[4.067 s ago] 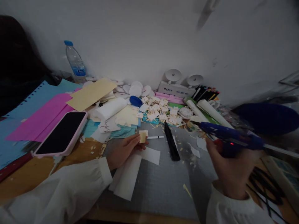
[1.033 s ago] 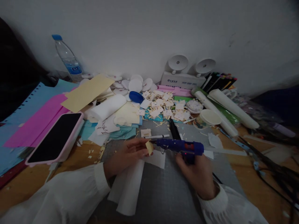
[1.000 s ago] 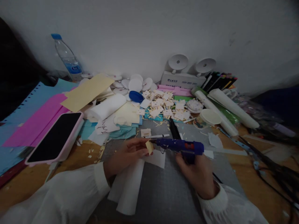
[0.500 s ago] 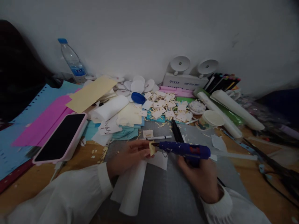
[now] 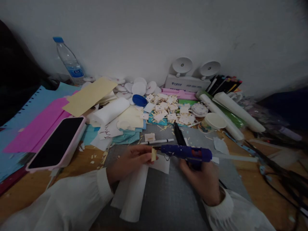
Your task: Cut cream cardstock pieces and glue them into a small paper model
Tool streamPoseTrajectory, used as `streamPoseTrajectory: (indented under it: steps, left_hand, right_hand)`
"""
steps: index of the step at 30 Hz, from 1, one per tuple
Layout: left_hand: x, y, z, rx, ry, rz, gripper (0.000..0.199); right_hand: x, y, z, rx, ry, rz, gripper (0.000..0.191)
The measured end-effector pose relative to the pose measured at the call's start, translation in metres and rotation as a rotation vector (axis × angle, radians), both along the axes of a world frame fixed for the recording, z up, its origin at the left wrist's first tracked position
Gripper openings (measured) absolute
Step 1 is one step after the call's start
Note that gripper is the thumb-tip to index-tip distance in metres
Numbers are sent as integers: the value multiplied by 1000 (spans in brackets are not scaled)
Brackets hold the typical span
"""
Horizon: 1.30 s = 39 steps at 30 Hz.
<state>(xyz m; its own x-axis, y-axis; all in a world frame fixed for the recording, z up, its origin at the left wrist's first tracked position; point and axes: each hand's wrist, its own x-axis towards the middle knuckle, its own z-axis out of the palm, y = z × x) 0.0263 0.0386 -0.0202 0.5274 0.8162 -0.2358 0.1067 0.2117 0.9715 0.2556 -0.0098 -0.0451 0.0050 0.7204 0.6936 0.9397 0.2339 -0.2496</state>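
My left hand point(image 5: 131, 162) pinches a small pale yellow piece of paper point(image 5: 153, 154) between thumb and fingers. A blue hot glue gun point(image 5: 184, 152) is gripped in my right hand point(image 5: 204, 179), its nozzle pointing left at the yellow piece, touching or very close to it. A clear glue stick point(image 5: 237, 157) juts from the back of the gun. Under my left hand lies a roll of white paper point(image 5: 134, 199). Beyond the hands, a white pen point(image 5: 157, 141) and a small cream paper piece point(image 5: 149, 137) rest on the grey mat point(image 5: 173, 199).
Several small paper figures with stick limbs point(image 5: 166, 109) are heaped at the back. A phone point(image 5: 57, 141) and a water bottle point(image 5: 69, 61) stand left. A paper cup point(image 5: 212, 122), white rolls point(image 5: 239, 112) and dark cables point(image 5: 284, 179) occupy the right.
The whole view has shifted slightly, so things appear a little farther left. Both hands keep their grips, with the nozzle still at the yellow paper piece.
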Motion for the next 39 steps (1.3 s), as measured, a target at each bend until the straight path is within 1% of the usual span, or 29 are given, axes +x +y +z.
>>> streamPoseTrajectory:
  steps: [5,8,13,20,25,28,32,35,39]
  left_hand:
    - [0,0,1,-30,-20,-5,18]
    - [1,0,1,-15,-4,-4,17]
    - [0,0,-2,5,-19,-33,20]
    - [-2,1,-2,8,-15,-21,19]
    - [-3,-1,-4,-10,-33,-29,23]
    - [-4,-1,-5,-18,-46,-36,25]
    - [-4,0,-3,2,-70,-58,20]
    - [-3,0,-1,-16,-100,-73,18]
    - [-3,0,-2,-22,-118,-90,18]
  right_hand:
    - [0,0,-1,-24,22,30,20]
    - [1,0,0,-33,12,29,20]
    - [3,0,-1,-41,20,38,19]
    - [3,0,-3,-50,-3,27,17]
    - [4,-1,-1,-29,5,55,14]
    - [4,-2,0,-45,21,66,14]
    - [4,-3,-1,-24,57,27,16]
    - [4,-4,-1,-13,81,4,19]
    - [3,-5,1,-79,100,36,21]
